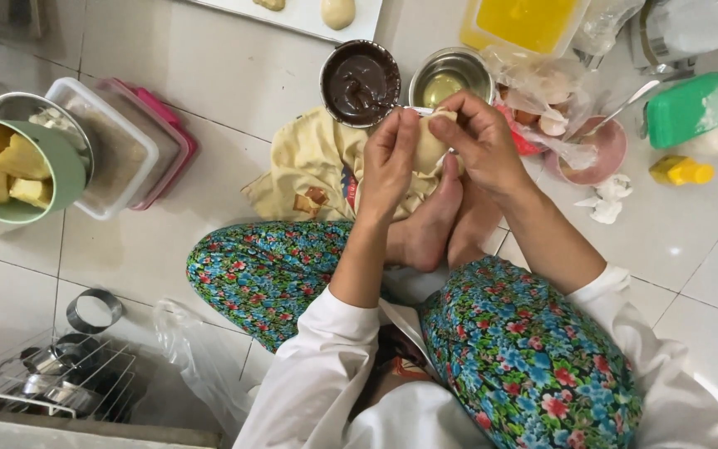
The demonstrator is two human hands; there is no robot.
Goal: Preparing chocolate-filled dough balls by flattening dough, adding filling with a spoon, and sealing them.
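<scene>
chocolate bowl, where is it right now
In the head view the chocolate bowl sits on the floor just beyond the left hand, left of the steel bowl and above the yellow cloth.

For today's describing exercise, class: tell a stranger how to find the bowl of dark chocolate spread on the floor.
Start at the yellow cloth on the tiled floor before the seated person's feet. At its far edge, just beyond the left hand, stand two round bowls. The chocolate bowl is the left one, filled with glossy dark brown; its steel neighbour holds pale liquid.
</scene>
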